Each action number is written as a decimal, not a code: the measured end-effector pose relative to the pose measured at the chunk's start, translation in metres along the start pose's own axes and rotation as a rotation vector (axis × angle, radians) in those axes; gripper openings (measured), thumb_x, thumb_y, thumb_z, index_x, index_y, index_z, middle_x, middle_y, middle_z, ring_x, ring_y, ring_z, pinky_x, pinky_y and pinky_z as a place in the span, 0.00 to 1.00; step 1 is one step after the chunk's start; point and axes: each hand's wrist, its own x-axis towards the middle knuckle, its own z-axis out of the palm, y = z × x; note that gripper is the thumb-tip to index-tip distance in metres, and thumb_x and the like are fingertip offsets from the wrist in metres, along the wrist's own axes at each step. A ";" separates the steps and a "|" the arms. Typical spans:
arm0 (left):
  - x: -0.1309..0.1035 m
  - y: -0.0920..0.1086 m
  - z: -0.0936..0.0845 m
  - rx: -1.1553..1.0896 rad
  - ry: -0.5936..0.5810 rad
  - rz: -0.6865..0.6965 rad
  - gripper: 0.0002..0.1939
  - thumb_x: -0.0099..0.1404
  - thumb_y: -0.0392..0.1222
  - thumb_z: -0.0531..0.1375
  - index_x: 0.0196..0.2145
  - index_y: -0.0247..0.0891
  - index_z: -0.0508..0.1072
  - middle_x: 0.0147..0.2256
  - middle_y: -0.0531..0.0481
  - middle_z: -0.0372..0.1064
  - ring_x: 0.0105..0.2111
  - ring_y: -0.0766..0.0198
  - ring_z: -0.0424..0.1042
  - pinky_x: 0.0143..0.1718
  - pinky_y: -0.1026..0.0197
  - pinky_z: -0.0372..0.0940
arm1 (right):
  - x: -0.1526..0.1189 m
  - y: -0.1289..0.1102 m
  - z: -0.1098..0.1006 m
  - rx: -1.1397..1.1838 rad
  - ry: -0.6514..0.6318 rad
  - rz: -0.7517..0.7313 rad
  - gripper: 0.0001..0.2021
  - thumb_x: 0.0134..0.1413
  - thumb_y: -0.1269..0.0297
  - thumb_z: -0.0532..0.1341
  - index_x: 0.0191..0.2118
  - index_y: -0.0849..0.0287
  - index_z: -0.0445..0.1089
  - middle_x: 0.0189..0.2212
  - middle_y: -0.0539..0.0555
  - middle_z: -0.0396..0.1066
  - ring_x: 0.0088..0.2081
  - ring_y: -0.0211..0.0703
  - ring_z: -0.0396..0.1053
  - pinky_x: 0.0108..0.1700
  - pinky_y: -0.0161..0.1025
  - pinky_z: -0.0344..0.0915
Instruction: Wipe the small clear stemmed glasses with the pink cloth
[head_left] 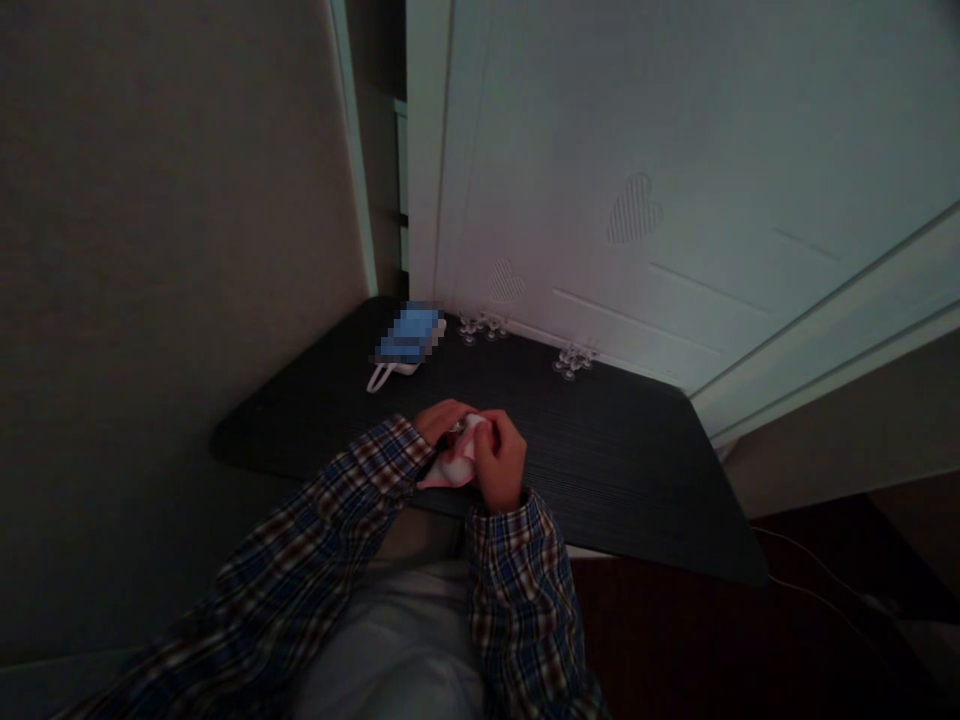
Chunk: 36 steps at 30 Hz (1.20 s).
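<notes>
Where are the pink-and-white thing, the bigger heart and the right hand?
Pink-and-white thing [456,468], head view: middle of its visible part.
Bigger heart [633,211], head view: its striped middle.
Right hand [507,455], head view: back of the hand.

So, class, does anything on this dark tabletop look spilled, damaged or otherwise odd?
Nothing plainly spilled or damaged shows on the black, wood-grained tabletop. One oddity: the pale-edged, rectangular device at its back left shows coarse, mostly blue square blocks, hiding its face. The pink-and-white, soft-looking item in the right hand is partly covered, beyond judging.
</notes>
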 end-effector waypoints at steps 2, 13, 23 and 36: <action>0.001 0.001 -0.002 0.021 -0.039 0.039 0.20 0.60 0.50 0.45 0.38 0.34 0.69 0.36 0.46 0.66 0.40 0.61 0.64 0.44 0.59 0.58 | 0.000 0.002 0.000 -0.007 0.006 0.021 0.11 0.54 0.64 0.46 0.33 0.59 0.64 0.28 0.49 0.65 0.32 0.34 0.62 0.36 0.32 0.57; 0.000 -0.004 0.004 -0.046 -0.006 -0.046 0.26 0.48 0.48 0.61 0.44 0.37 0.65 0.38 0.47 0.60 0.32 0.67 0.62 0.29 0.65 0.62 | 0.000 0.003 0.000 -0.043 0.031 0.025 0.11 0.54 0.64 0.46 0.33 0.59 0.64 0.27 0.49 0.64 0.31 0.35 0.61 0.34 0.31 0.56; 0.002 -0.006 0.002 -0.107 0.009 -0.037 0.22 0.55 0.52 0.53 0.41 0.34 0.65 0.36 0.47 0.64 0.36 0.63 0.64 0.36 0.61 0.60 | -0.001 -0.002 -0.001 -0.014 0.012 -0.007 0.11 0.54 0.64 0.46 0.34 0.60 0.63 0.29 0.49 0.64 0.32 0.35 0.62 0.36 0.32 0.57; 0.004 -0.015 0.002 -0.326 -0.035 -0.252 0.32 0.59 0.61 0.39 0.39 0.31 0.68 0.33 0.44 0.68 0.28 0.64 0.66 0.28 0.63 0.61 | -0.001 -0.001 -0.001 -0.015 -0.018 0.004 0.11 0.54 0.63 0.46 0.34 0.59 0.65 0.29 0.50 0.66 0.32 0.35 0.63 0.35 0.32 0.57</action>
